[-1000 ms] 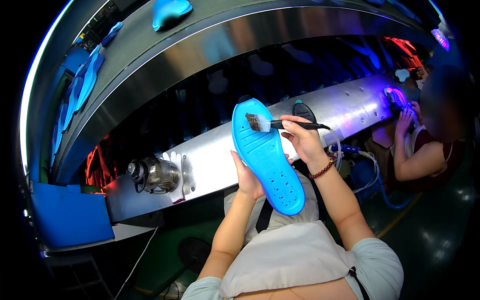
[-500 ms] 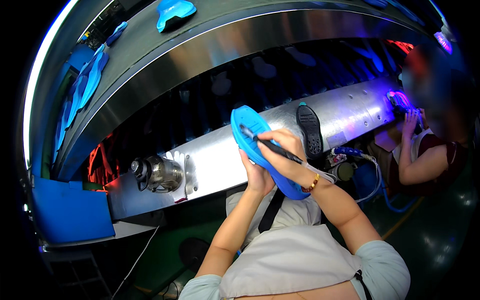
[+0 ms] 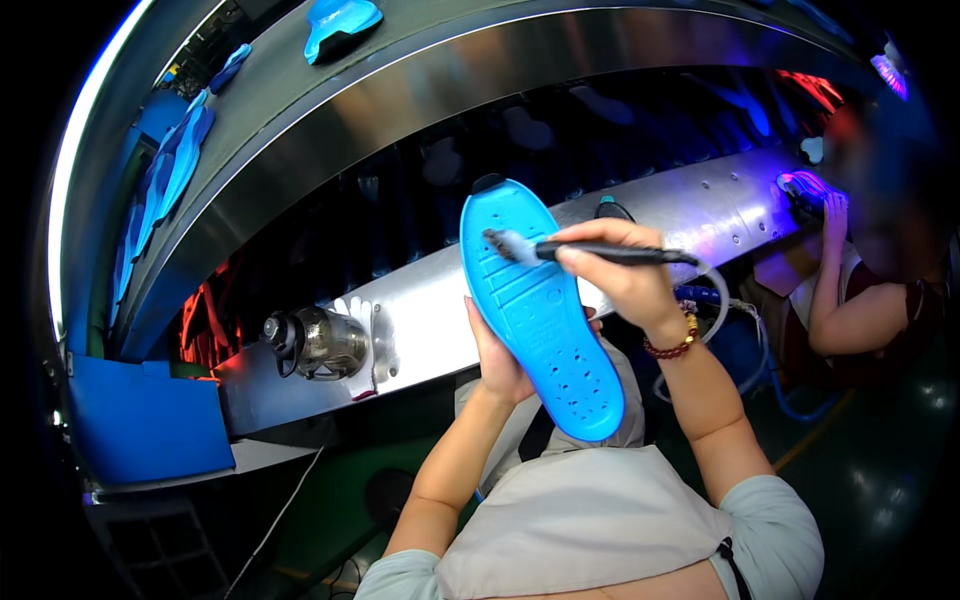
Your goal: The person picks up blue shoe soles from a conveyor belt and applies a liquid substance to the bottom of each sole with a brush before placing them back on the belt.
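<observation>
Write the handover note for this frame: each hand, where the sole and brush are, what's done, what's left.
Left hand: holds the blue shoe sole from behind, tread side facing the person.
Right hand: grips a black-handled brush, bristles touching the sole's upper part.
Sole is held up in front of the steel conveyor housing.
Done: brush is on the sole; coated area cannot be told.
Left: brushing the rest of the sole, judged likely.

No packages, labels, signs or screens in sight.

Blue sole (image 3: 540, 310) tipped back upright, face toward camera; right hand (image 3: 620, 275) shifted brush (image 3: 590, 252) from mid-sole up to bristles on the upper part
</observation>
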Demonstrator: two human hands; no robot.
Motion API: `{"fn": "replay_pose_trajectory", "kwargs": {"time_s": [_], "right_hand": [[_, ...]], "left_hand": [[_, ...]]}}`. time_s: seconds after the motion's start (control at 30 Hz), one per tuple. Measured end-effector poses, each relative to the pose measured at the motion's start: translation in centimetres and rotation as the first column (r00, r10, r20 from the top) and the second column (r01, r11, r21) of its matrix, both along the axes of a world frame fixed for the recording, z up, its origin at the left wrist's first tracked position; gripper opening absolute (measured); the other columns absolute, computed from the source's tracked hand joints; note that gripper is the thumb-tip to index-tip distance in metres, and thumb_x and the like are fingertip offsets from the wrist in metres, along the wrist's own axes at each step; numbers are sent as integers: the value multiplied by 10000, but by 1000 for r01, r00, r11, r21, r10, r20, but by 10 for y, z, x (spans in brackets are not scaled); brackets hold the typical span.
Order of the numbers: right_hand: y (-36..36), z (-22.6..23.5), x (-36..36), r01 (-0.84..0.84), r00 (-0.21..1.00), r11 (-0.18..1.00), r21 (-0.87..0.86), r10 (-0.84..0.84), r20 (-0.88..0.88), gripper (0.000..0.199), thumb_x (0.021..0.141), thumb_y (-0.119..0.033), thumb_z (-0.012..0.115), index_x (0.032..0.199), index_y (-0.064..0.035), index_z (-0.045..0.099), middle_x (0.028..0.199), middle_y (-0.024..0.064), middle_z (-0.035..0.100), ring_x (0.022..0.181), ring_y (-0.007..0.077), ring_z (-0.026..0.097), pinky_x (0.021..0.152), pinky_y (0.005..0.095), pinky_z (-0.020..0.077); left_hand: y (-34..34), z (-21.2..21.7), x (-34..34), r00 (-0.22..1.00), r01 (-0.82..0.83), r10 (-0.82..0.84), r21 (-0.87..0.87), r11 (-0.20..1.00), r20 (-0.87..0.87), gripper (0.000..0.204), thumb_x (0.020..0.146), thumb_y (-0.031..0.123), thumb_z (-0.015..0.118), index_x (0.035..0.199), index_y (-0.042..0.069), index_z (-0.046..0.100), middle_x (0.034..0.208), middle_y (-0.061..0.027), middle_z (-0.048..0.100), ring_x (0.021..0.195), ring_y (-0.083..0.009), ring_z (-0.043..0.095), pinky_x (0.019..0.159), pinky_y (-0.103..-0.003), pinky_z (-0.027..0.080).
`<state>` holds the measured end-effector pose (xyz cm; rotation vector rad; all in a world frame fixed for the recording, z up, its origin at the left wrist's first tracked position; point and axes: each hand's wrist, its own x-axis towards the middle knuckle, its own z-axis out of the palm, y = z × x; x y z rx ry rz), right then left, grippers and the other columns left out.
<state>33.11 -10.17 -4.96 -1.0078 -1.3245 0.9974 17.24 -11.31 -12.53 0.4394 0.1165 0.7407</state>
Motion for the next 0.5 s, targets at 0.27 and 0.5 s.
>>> {"fn": "replay_pose_trajectory", "kwargs": {"time_s": [0.27,0.5], "right_hand": [[-15,10,13,-91,995,990,-105,86,-52,196,711,-25,638,899,31,634,868,135,642,809,162,610,741,289,488],[-24,5,12,-320,946,935,151,307,103,202,687,-13,653,885,21,639,899,144,636,833,217,615,772,317,478]], "left_hand": [[9,-1,2,997,75,-77,109,991,16,867,763,751,150,1318,103,304,1276,-135,416,1130,-282,453,926,-416,404],[7,15,5,901,-346,350,61,936,-257,793,807,700,155,1333,122,286,1277,-118,421,1128,-265,455,945,-403,392]]}}
